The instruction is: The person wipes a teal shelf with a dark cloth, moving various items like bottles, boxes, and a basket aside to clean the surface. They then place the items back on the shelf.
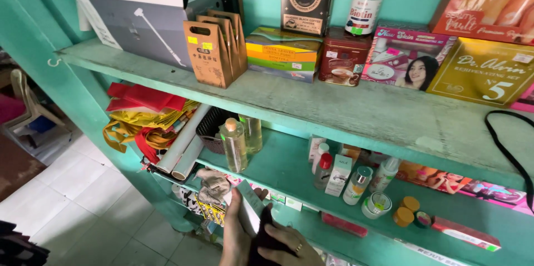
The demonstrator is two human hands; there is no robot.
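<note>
Hands at 6 o'clock, below the middle shelf (289, 174): left hand (235, 238) fingers clamped on small box (250, 207), right hand (289, 244) pinching dark cloth (266, 238) vs it. Best: firm grip, wipe w/ short strokes.

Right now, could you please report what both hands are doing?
Left hand holds small pale box. Right hand presses dark cloth against it. Teal shelf edge close ahead.

a single head-worn camera looks down and rightward at close teal shelves (356, 113), hands (261, 238) at the bottom edge.
</note>
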